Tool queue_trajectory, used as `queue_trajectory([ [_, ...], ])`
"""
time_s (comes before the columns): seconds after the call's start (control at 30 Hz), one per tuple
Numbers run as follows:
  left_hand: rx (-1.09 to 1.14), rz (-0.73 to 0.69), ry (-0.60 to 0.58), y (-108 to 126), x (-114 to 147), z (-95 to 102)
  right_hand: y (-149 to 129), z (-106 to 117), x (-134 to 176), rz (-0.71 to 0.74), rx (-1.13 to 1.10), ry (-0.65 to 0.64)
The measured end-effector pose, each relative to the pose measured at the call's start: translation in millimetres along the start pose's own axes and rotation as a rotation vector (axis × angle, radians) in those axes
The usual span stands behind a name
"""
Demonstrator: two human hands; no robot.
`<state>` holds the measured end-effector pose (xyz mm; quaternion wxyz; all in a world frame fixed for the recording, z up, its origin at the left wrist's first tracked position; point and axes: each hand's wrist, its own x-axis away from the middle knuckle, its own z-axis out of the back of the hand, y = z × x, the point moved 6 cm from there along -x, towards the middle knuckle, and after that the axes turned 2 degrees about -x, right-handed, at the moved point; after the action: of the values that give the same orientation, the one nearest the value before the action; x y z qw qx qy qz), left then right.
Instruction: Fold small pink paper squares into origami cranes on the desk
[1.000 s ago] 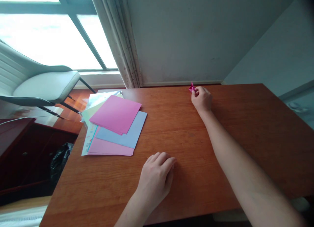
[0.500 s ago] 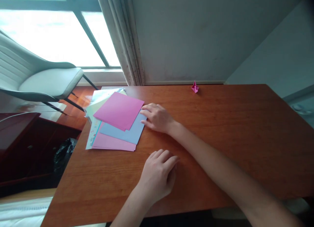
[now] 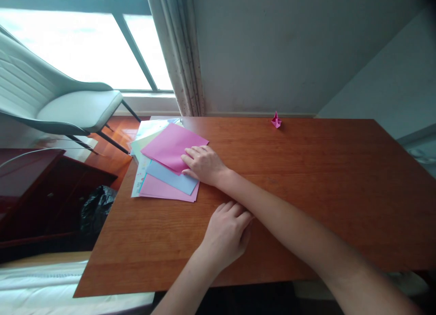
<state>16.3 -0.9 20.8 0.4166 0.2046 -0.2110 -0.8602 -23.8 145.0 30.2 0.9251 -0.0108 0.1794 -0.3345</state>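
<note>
My right hand lies palm down over the right part of the bright pink paper, fingers stretched out and touching it. Under that paper a light blue sheet sticks out, and below it several paler pink sheets. Nearer the front, my left hand rests on the table with its fingers curled together. Its fingertips are hidden, and no object shows in it. The left knuckles are close beneath my right forearm.
White and pale yellow-green sheets lie under the coloured paper at the left edge of the wooden table. A small folded pink paper piece stands by the back edge. Left of the table are a chair and a black plastic bag.
My right hand has moved left from the blue sheet's edge onto the bright pink paper. My left hand stays curled on the table. The whole view has shifted slightly.
</note>
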Motion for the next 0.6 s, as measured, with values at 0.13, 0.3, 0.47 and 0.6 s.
queue_trajectory([
  [0.13,-0.007,-0.001,-0.008,0.4,0.4,0.3,2.8,-0.7,1.5,-0.009,-0.049,0.015],
  [0.3,-0.021,0.000,-0.022,0.3,0.7,-0.8,4.5,-3.9,5.3,-0.002,-0.109,0.034],
  [0.47,0.037,0.023,-0.032,-0.4,1.1,0.8,13.3,27.5,13.6,-0.110,-0.435,0.228],
  [0.6,0.139,0.083,0.066,-5.6,2.6,9.2,28.8,71.2,52.2,-0.414,-1.047,0.439],
])
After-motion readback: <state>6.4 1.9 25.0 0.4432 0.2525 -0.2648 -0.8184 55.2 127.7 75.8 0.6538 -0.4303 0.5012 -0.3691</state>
